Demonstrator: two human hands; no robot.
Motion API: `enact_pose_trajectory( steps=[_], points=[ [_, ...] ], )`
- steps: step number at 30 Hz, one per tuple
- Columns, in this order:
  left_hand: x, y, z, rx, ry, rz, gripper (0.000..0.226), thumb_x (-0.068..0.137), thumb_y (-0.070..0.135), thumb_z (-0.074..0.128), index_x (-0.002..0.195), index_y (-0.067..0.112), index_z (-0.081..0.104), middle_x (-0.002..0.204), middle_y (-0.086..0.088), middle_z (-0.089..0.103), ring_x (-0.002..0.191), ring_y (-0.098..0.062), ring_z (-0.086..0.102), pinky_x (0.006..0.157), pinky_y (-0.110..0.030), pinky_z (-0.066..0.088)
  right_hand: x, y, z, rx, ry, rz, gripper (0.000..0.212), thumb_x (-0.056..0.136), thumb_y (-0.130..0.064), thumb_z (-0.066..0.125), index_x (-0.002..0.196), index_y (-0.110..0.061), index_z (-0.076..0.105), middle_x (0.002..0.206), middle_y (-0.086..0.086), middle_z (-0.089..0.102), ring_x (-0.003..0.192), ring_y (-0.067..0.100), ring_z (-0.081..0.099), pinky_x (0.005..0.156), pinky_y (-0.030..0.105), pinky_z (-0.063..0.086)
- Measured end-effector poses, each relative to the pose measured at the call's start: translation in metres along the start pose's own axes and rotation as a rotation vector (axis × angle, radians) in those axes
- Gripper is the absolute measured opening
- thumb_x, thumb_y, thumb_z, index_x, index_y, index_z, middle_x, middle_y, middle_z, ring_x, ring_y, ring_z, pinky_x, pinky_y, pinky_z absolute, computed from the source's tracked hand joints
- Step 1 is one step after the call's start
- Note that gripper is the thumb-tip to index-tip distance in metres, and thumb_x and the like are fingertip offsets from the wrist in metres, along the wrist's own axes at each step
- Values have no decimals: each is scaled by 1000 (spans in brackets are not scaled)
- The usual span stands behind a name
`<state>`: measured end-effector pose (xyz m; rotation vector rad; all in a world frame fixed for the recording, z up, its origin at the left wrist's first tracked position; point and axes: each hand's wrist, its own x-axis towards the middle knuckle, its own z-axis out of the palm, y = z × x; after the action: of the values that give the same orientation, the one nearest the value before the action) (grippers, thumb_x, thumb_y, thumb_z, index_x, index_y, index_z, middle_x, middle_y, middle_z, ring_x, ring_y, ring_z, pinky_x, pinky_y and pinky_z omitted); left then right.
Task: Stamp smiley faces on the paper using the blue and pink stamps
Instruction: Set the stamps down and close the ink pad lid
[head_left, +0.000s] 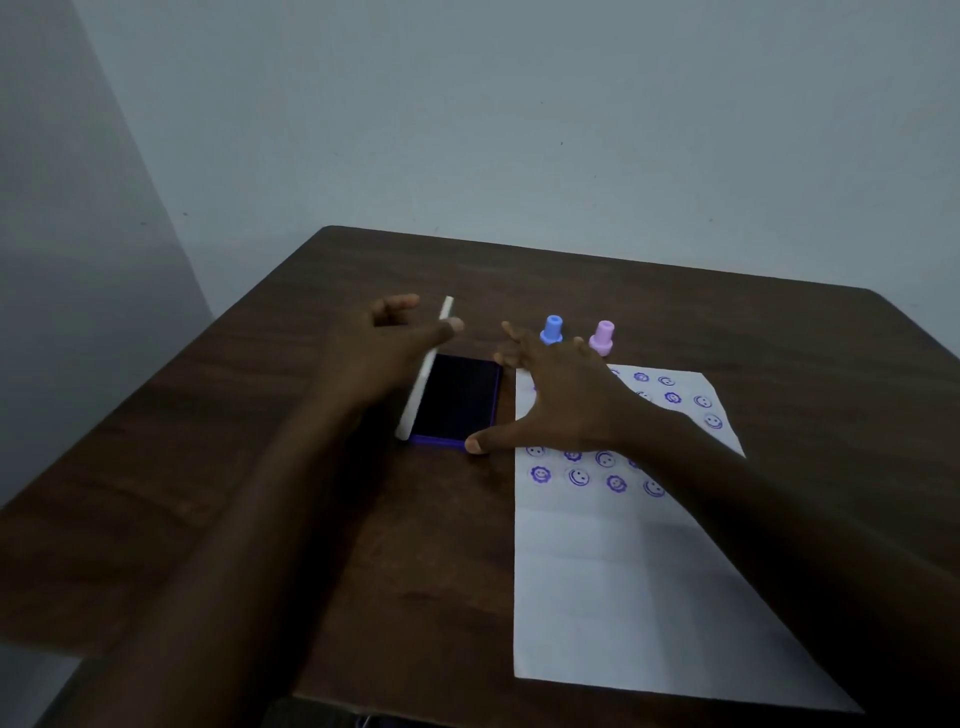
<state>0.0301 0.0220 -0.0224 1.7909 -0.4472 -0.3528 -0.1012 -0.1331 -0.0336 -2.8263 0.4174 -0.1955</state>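
Left hand: my left hand sits left of centre, thumb on the raised white lid of the ink pad, fingers spread behind it; propping it, not clenched.
Right hand: my right hand lies splayed and released, thumb tip touching the pad's near corner, palm over the paper's upper left.
Stamps: the blue stamp and pink stamp stand upright just above centre, beyond my right fingers, near each other but apart.
Paper: the paper fills the lower right of the frame; purple smileys cover its far part, the near part is blank.
Handling: both stamps look like light, stiff plastic (easy to tip); I would pinch the narrow neck.
Thin sheet: likely to slide unless held.
In the way: the open pad and my own right forearm crossing the sheet.
Bench: dark wood bench, otherwise bare as far as I see.
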Motion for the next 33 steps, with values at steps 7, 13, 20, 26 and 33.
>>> enact_pose_trajectory(
  steps=[7,13,20,26,33],
  points=[
    [5,-18,34,297,-11,-22,126,29,80,72,140,27,45,141,-3,52,109,-14,54,81,-28,47,1,6,5,73,-21,66,146,40,-93,56,154,-30,-9,151,11,42,148,44,5,116,52,-4],
    [3,-22,42,706,9,102,121,50,75,76,150,22,34,157,-10,38,144,-30,35,114,-51,35,-7,14,7,136,11,-35,148,44,-85,67,150,-32,-22,156,-10,22,127,12,-39,94,36,-31],
    [-2,-20,41,800,-8,144,114,51,81,72,145,25,42,149,-12,40,139,-32,36,107,-46,37,-9,16,3,99,18,-63,144,48,-85,66,150,-30,-21,159,-2,31,132,10,-13,109,44,-23],
    [-6,-24,39,777,12,227,96,49,86,65,127,31,57,130,-6,49,125,-27,46,98,-41,41,-12,22,2,105,55,-77,139,50,-85,64,152,-31,-13,160,-3,29,131,12,-16,108,44,-23],
    [-4,-20,39,744,65,286,67,79,74,56,126,26,60,135,-6,55,126,-26,49,104,-45,41,-18,27,-5,129,111,-4,94,68,-79,61,146,-34,36,151,-6,44,146,22,26,119,58,16]
  ],
)
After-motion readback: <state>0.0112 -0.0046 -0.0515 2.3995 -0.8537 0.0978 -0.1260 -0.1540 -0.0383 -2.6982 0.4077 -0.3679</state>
